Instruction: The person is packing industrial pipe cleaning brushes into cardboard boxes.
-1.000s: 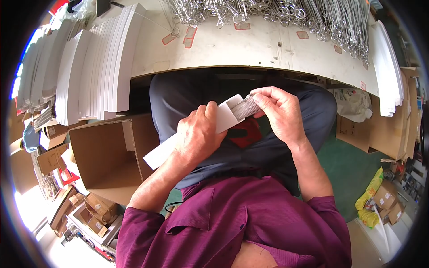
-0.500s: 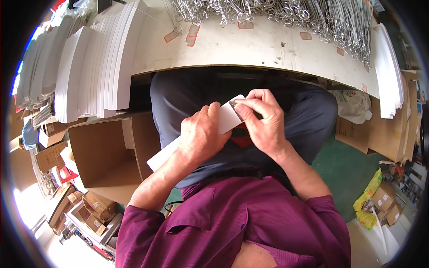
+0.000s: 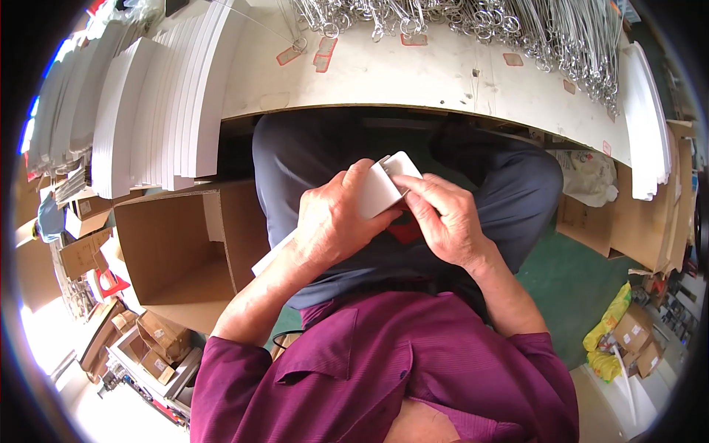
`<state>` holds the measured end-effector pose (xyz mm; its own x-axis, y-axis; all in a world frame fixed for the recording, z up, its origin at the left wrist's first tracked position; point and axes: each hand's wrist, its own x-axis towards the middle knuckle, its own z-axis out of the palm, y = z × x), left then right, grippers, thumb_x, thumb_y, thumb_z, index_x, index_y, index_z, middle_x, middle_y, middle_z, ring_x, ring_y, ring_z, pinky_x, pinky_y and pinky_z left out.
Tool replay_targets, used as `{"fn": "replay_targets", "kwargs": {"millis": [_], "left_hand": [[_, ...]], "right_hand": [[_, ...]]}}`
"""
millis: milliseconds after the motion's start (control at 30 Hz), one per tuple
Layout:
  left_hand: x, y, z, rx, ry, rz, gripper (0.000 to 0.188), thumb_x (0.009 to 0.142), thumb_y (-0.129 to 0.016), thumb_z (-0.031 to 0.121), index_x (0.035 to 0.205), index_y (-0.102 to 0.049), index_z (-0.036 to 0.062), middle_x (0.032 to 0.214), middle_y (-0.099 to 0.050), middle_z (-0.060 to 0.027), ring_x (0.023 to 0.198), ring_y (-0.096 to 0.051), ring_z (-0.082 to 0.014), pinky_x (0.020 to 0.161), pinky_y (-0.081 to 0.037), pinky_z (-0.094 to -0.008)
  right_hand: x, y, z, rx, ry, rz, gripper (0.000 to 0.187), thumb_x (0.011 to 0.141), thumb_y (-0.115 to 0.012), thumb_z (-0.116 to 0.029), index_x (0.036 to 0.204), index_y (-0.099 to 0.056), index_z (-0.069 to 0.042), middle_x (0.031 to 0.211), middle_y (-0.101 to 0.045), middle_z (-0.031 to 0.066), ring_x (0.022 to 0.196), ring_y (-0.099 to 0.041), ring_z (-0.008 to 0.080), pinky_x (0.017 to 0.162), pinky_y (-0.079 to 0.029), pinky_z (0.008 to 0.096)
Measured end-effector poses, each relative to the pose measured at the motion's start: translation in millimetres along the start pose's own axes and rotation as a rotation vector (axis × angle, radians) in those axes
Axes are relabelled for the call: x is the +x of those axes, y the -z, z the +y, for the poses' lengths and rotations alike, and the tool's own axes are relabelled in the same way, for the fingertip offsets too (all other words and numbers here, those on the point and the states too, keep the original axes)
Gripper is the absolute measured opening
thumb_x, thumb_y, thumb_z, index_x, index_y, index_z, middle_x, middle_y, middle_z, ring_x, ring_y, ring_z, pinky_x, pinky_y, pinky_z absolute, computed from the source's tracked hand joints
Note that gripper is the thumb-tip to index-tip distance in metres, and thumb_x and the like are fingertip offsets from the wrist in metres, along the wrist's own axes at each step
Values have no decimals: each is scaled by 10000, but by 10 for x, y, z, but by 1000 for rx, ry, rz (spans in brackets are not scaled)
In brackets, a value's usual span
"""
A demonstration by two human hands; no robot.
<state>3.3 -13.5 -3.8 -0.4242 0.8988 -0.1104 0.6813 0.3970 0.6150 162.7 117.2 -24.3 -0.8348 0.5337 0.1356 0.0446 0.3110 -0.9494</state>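
Observation:
My left hand grips a stack of long white cards over my lap, below the edge of the pale work table. The stack's far end sticks up between both hands; its near end shows below my left wrist. My right hand pinches the stack's upper end with thumb and fingers. A red object lies on my lap under the hands, mostly hidden.
Tall stacks of white cards lean at the table's left, another stack at its right. A heap of metal rings and hooks covers the table's far side. An open cardboard box stands at my left; small boxes lie at right.
My right hand has come down and left onto the stack's upper end, covering the grey edge it showed before. The stack has tilted more upright between both hands.

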Motion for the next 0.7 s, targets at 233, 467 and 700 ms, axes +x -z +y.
{"fn": "replay_targets", "kwargs": {"millis": [233,467,700], "left_hand": [[0,-10,6,-49,-20,25,724,756,-906,320,1336,-562,56,1067,-730,-197,947,-747,-345,800,-619,-419],[32,-24,14,-91,-95,41,743,777,-890,260,1396,-514,91,1129,-715,-191,975,-742,-350,806,-622,-424],[31,-27,63,-183,-93,-44,719,766,-883,189,1380,-516,122,1161,-706,-179,1007,-731,-364,823,-619,-427]], "right_hand": [[27,43,-51,37,-20,-81,236,1005,-593,-15,1222,-674,30,1036,-740,208,891,-749,295,755,-581,350],[-17,-72,-35,187,-172,70,203,1022,-607,-37,1203,-675,25,927,-746,116,787,-705,127,717,-567,275],[29,-105,-46,493,-438,117,238,1010,-653,-77,1217,-656,38,889,-741,77,801,-668,72,691,-561,256]]}}
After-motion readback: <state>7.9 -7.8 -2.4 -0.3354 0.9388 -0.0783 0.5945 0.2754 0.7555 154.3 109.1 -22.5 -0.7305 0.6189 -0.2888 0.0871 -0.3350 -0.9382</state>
